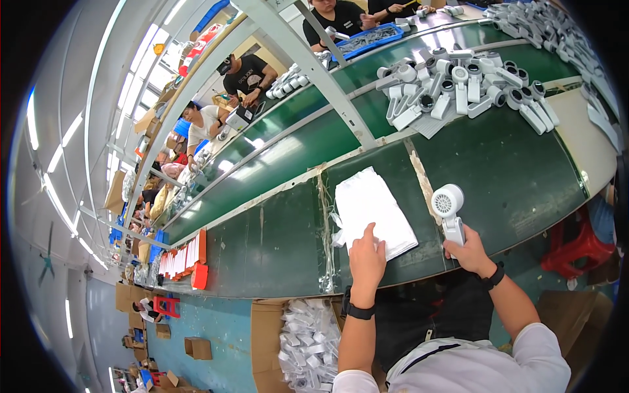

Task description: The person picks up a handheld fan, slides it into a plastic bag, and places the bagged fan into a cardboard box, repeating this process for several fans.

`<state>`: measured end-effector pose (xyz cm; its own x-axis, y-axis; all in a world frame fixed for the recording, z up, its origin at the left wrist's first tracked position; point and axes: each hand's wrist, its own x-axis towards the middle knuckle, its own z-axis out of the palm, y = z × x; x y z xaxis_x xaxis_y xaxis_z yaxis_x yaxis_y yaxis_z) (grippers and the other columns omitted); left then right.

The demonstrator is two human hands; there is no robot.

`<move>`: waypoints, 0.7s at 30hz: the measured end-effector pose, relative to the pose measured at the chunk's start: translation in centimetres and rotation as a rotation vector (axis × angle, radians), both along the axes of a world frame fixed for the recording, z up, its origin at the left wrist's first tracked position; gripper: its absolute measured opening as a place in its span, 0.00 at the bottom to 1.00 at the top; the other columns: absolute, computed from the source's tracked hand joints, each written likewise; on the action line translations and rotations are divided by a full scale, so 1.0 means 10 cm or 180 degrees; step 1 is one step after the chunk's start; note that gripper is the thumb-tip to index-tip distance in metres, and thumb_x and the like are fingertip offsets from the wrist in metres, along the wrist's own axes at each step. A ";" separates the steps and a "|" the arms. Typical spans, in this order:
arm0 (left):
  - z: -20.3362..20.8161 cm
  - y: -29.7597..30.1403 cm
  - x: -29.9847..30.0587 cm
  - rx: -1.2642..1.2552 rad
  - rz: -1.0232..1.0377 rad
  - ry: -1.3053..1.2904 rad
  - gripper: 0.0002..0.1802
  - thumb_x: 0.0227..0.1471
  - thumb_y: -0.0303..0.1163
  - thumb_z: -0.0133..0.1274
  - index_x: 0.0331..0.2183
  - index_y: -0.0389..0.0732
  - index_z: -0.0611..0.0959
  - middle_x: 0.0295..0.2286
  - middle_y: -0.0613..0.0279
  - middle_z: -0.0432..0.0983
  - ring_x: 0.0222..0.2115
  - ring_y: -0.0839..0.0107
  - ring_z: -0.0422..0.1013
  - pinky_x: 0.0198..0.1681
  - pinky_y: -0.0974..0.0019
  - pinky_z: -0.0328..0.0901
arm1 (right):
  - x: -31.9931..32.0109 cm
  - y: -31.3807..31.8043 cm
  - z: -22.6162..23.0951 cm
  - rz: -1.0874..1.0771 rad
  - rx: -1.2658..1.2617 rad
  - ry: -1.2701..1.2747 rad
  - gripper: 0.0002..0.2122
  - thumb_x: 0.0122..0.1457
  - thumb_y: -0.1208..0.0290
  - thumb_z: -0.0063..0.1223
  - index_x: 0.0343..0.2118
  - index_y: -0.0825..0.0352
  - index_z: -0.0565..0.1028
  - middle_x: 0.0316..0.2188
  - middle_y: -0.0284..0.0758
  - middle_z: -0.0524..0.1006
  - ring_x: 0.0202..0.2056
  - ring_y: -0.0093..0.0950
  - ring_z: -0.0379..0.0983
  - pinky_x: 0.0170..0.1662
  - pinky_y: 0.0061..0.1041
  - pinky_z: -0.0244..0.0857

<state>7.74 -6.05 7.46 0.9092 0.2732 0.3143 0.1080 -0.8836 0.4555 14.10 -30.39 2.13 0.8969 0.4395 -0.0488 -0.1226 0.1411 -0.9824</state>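
My right hand [466, 250] is closed around the lower handle of a small white handheld fan [448, 202], held upright with its round grille at the top. On the green worktop lies a stack of thin white sheets or flat plastic bags [373, 206], slightly ruffled along its left edge. My left hand [368, 259] rests on the near part of that stack, index finger stretched out and the other fingers partly bent. I see nothing held in it.
A heap of similar fans [462, 92] lies at the back right. By my left side stands a cardboard box [265, 344] of wrapped pieces. Orange-and-white boxes [190, 257] line the bench's left end. A metal post [327, 85] rises behind the bench; co-workers sit beyond the green belt [282, 147].
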 end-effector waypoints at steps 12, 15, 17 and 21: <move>-0.05 -0.02 -0.05 -0.2044 0.0379 -0.0579 0.24 0.47 0.24 0.61 0.48 0.31 0.75 0.29 0.61 0.79 0.27 0.80 0.72 0.32 0.76 0.66 | -0.06 0.00 0.04 -0.0117 -0.0030 -0.0017 0.13 0.53 0.75 0.54 0.41 0.71 0.70 0.25 0.30 0.74 0.26 0.18 0.70 0.31 0.20 0.66; -0.08 -0.11 -0.12 -0.2429 0.0097 -0.0935 0.25 0.47 0.21 0.61 0.48 0.30 0.74 0.29 0.61 0.79 0.28 0.79 0.72 0.33 0.76 0.67 | -0.14 0.06 0.16 -0.0072 0.0095 -0.0027 0.14 0.52 0.76 0.57 0.42 0.70 0.70 0.31 0.29 0.75 0.31 0.17 0.71 0.35 0.20 0.67; 0.00 -0.29 -0.15 -0.2957 0.0065 -0.0912 0.25 0.47 0.21 0.60 0.49 0.30 0.73 0.30 0.60 0.79 0.29 0.78 0.73 0.34 0.75 0.67 | -0.20 0.15 0.30 -0.0047 0.0239 -0.0018 0.15 0.51 0.76 0.58 0.43 0.69 0.70 0.34 0.28 0.75 0.34 0.17 0.71 0.37 0.21 0.67; 0.12 -0.57 -0.22 -0.3787 -0.0052 -0.0780 0.27 0.47 0.20 0.60 0.50 0.28 0.71 0.31 0.58 0.79 0.31 0.75 0.75 0.37 0.75 0.68 | -0.33 0.35 0.51 0.0146 0.0354 -0.0147 0.20 0.48 0.76 0.64 0.44 0.67 0.69 0.38 0.30 0.75 0.34 0.16 0.70 0.39 0.20 0.67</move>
